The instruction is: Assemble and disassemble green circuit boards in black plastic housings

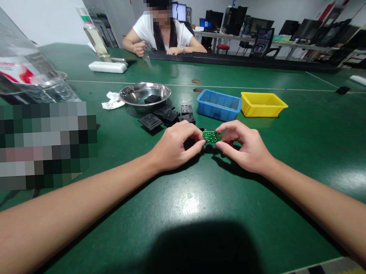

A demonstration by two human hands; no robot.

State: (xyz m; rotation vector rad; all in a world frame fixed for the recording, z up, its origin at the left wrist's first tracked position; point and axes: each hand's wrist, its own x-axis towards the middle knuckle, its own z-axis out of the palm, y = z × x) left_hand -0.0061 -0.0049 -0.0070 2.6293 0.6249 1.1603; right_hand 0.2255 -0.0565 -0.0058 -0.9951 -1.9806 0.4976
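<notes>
A small green circuit board (211, 136) with rows of pale solder points is held up just above the table, its dotted face toward me. My left hand (180, 143) pinches its left edge between thumb and fingers. At the opposite edge, my right hand (243, 144) grips it the same way. Just beyond my left hand lie several black plastic housings (150, 121), some flat and some box-like. Behind the board stands a blue bin (219, 104), with a yellow bin (263, 104) to its right.
A steel bowl (145, 94) with a black part inside stands beyond the housings, beside a crumpled white tissue (112, 100). Large clear plastic bottle (29, 67) at left; a slimmer bottle (94, 35) farther back. Another person (165, 35) sits across the green table (186, 206).
</notes>
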